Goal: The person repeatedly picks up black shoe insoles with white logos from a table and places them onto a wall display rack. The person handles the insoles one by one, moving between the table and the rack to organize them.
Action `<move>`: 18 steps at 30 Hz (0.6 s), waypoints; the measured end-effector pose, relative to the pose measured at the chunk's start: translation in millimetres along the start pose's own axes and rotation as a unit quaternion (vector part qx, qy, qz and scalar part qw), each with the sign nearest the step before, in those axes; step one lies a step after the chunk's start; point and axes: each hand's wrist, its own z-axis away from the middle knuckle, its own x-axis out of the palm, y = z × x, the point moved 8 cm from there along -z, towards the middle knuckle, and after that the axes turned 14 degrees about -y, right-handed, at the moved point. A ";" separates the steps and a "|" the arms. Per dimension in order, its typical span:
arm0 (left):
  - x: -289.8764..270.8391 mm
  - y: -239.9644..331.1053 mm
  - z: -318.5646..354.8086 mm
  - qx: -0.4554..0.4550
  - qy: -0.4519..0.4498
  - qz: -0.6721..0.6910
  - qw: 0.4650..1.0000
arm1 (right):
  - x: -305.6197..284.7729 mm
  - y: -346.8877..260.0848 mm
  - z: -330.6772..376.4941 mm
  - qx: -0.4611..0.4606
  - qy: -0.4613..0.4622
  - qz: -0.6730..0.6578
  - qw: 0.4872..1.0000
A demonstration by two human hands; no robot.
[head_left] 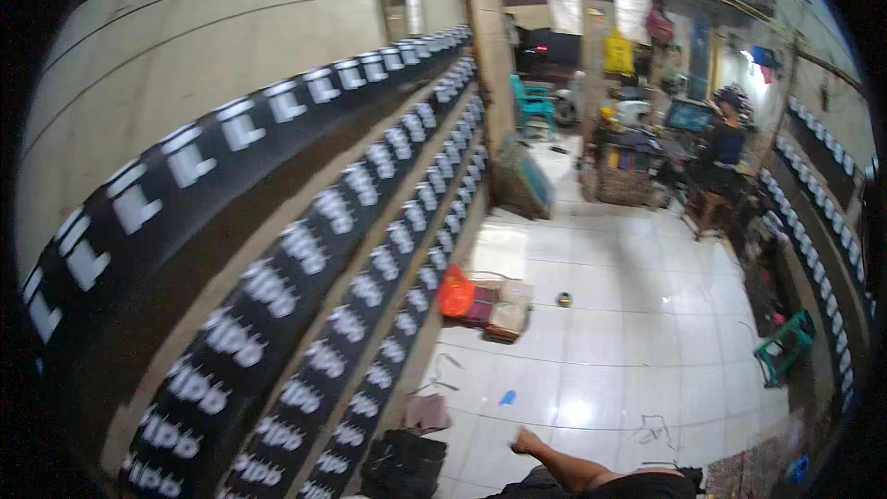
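Note:
My right hand (pixel 528 442) hangs over the tiled floor at the lower edge, its forearm coming in from a dark sleeve. Its fingers look curled closed, slightly blurred; whether anything lies inside them is hidden. My left hand is out of view. To my left run long sloping rows of black fabric panels (pixel 300 249) with repeated white prints, in several tiers along the wall. Closest to the hand on the floor is a small blue scrap (pixel 507 397). A black cloth heap (pixel 404 464) and a brownish cloth (pixel 426 412) lie by the foot of the racks.
An orange plastic bag (pixel 455 292) and folded cloth stacks (pixel 508 310) sit by the left racks. A small round tin (pixel 565 299) stands mid-floor. A green stool (pixel 783 348) and more printed rows (pixel 813 254) are at right. A person (pixel 725 143) sits far back near a cluttered table.

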 end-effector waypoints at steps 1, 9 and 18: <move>89.0 -22.1 6.2 -0.056 -0.142 0.009 0.988 | 18.5 89.7 28.6 0.096 0.025 0.024 0.995; 417.5 -73.4 81.8 -0.265 -0.625 -0.119 0.725 | 2.0 411.5 195.6 0.403 0.054 -0.291 0.866; 709.8 211.7 -50.1 -0.157 -0.636 0.143 0.742 | -146.0 505.6 161.1 0.299 0.333 -0.612 0.652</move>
